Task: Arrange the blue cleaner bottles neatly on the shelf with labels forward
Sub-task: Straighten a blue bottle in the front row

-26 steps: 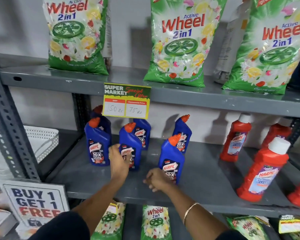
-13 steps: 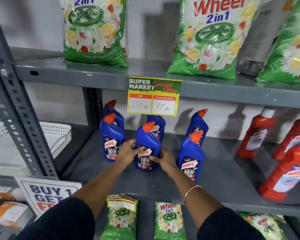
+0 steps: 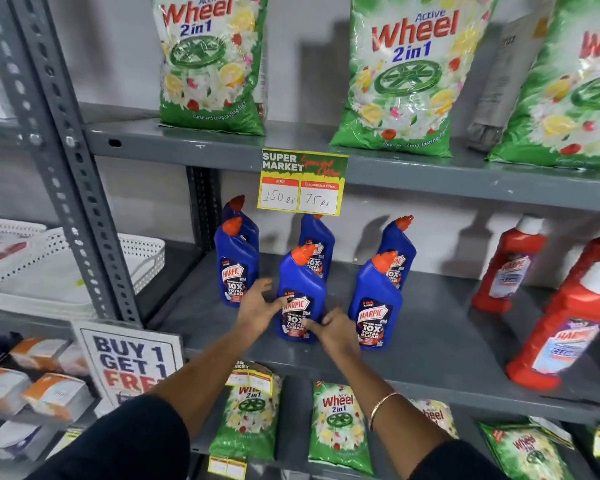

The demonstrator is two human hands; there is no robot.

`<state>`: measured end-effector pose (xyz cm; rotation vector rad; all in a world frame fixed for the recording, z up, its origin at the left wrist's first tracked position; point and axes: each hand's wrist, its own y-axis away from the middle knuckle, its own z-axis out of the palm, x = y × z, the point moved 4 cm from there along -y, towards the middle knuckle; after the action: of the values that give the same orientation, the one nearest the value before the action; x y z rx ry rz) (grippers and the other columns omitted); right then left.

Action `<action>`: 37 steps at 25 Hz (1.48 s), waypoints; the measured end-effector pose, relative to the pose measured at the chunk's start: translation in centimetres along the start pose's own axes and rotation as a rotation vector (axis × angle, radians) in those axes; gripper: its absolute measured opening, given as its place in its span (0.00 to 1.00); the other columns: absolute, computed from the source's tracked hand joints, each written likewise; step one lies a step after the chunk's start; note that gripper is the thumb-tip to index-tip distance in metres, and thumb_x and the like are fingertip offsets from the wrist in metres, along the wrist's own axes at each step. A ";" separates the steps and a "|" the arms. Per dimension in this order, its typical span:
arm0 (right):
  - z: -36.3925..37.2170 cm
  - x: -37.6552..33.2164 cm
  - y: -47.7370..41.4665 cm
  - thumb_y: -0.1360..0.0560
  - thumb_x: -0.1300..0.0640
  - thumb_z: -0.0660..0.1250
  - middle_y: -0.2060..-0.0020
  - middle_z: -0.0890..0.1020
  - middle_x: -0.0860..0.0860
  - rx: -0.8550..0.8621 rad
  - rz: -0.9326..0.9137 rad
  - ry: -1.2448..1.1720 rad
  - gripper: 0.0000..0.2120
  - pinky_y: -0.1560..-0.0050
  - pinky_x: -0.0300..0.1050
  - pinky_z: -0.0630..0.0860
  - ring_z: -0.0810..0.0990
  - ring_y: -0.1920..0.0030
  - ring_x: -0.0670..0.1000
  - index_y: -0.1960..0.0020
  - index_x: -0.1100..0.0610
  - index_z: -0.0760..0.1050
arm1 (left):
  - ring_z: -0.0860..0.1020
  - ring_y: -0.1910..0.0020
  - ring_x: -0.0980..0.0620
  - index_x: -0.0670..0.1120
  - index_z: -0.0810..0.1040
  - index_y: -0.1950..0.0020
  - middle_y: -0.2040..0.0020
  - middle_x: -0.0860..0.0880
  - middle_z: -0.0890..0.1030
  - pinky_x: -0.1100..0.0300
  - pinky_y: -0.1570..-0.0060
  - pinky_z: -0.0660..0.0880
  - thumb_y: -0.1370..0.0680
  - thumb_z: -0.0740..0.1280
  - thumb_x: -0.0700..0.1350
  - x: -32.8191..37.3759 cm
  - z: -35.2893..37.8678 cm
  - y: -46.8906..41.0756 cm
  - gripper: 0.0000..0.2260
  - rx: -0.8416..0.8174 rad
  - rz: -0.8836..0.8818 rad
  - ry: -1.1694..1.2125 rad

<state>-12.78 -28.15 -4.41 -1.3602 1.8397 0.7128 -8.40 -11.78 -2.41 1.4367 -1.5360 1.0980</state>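
Note:
Several blue Harpic bottles with orange caps stand in two rows on the grey middle shelf (image 3: 430,344), labels facing me. The front middle bottle (image 3: 301,285) stands upright between my hands. My left hand (image 3: 257,308) is at its left side with fingers spread, the thumb touching the label edge. My right hand (image 3: 335,332) is curled around its lower right side, fingertips on the label. The front left bottle (image 3: 235,268) and front right bottle (image 3: 374,306) stand apart from my hands. Three more stand behind, the back left one half hidden.
Red Harpic bottles (image 3: 506,268) stand to the right on the same shelf. A yellow price tag (image 3: 302,183) hangs from the upper shelf, which carries green Wheel bags (image 3: 406,74). A white basket (image 3: 142,258) and a "Buy 1 Get 1 Free" sign (image 3: 129,365) are at the left.
Both hands closed around the front middle bottle half a second ago. Now my left hand's fingers have spread off it, and my right hand sits lower on its base. The camera moved closer.

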 end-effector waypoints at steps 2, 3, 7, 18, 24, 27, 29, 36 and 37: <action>1.6 0.2 1.2 0.34 0.45 0.71 0.59 0.84 0.60 -0.022 0.004 0.061 0.17 0.60 0.47 0.73 0.82 0.57 0.59 0.68 0.54 0.69 | 0.78 0.46 0.43 0.39 0.72 0.42 0.47 0.43 0.78 0.51 0.44 0.75 0.30 0.71 0.41 -0.5 -1.8 0.5 0.19 0.165 -0.011 0.019; 2.7 -0.2 1.9 0.34 0.45 0.70 0.58 0.84 0.60 -0.052 0.011 0.059 0.17 0.58 0.48 0.75 0.82 0.56 0.59 0.71 0.52 0.67 | 0.78 0.48 0.43 0.39 0.72 0.44 0.49 0.43 0.78 0.50 0.46 0.75 0.30 0.70 0.41 -0.8 -2.9 0.6 0.16 0.239 -0.007 0.015; 8.0 -4.1 1.9 0.31 0.54 0.69 0.60 0.81 0.55 -0.199 -0.049 0.029 0.10 0.49 0.55 0.79 0.81 0.55 0.58 0.67 0.49 0.70 | 0.78 0.50 0.42 0.40 0.72 0.48 0.48 0.40 0.77 0.45 0.48 0.77 0.29 0.67 0.39 -1.8 -7.3 -1.6 0.11 0.379 0.040 0.005; 13.2 -11.0 -7.5 0.36 0.67 0.73 0.40 0.77 0.62 0.015 0.070 -0.179 0.32 0.36 0.59 0.71 0.76 0.40 0.61 0.36 0.63 0.65 | 0.79 0.49 0.42 0.39 0.76 0.46 0.48 0.40 0.81 0.58 0.53 0.70 0.29 0.68 0.41 -3.5 -11.5 -11.2 0.13 -0.027 0.131 -0.047; 11.7 -11.0 -4.2 0.37 0.62 0.75 0.46 0.80 0.63 0.012 0.037 -0.083 0.27 0.42 0.59 0.75 0.78 0.45 0.61 0.42 0.65 0.70 | 0.81 0.51 0.43 0.41 0.78 0.51 0.50 0.39 0.83 0.45 0.47 0.77 0.32 0.72 0.42 -3.6 -12.7 -9.3 0.12 -0.105 0.181 -0.018; 11.3 -11.1 -2.1 0.37 0.60 0.76 0.48 0.80 0.57 -0.010 0.016 -0.062 0.27 0.43 0.52 0.75 0.78 0.46 0.57 0.42 0.64 0.70 | 0.81 0.51 0.44 0.40 0.78 0.51 0.50 0.38 0.83 0.45 0.46 0.77 0.32 0.72 0.40 -3.0 -13.3 -7.2 0.11 -0.154 0.200 0.021; 11.2 -11.1 -1.2 0.36 0.60 0.75 0.51 0.78 0.53 -0.041 0.008 -0.061 0.26 0.48 0.44 0.72 0.76 0.48 0.53 0.41 0.64 0.70 | 0.80 0.53 0.46 0.39 0.77 0.50 0.49 0.37 0.82 0.50 0.48 0.78 0.31 0.71 0.39 -3.0 -13.8 -6.3 0.11 -0.186 0.192 0.051; 12.8 -12.0 -0.3 0.36 0.59 0.75 0.47 0.80 0.61 -0.054 -0.018 -0.057 0.24 0.49 0.45 0.72 0.78 0.48 0.56 0.43 0.63 0.73 | 0.77 0.54 0.51 0.37 0.76 0.46 0.46 0.39 0.81 0.69 0.62 0.70 0.30 0.70 0.40 -3.2 -16.1 -5.0 0.14 -0.173 0.153 0.020; 13.0 -12.2 -0.2 0.35 0.59 0.75 0.47 0.80 0.61 -0.058 -0.022 -0.063 0.24 0.49 0.45 0.72 0.78 0.46 0.57 0.43 0.63 0.73 | 0.77 0.53 0.51 0.38 0.75 0.45 0.46 0.39 0.81 0.69 0.62 0.70 0.30 0.70 0.41 -3.3 -16.3 -5.1 0.15 -0.172 0.141 0.012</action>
<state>-7.48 -11.34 -2.03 -1.3775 1.7640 0.7943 -3.56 4.63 0.69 1.2198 -1.7000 1.0267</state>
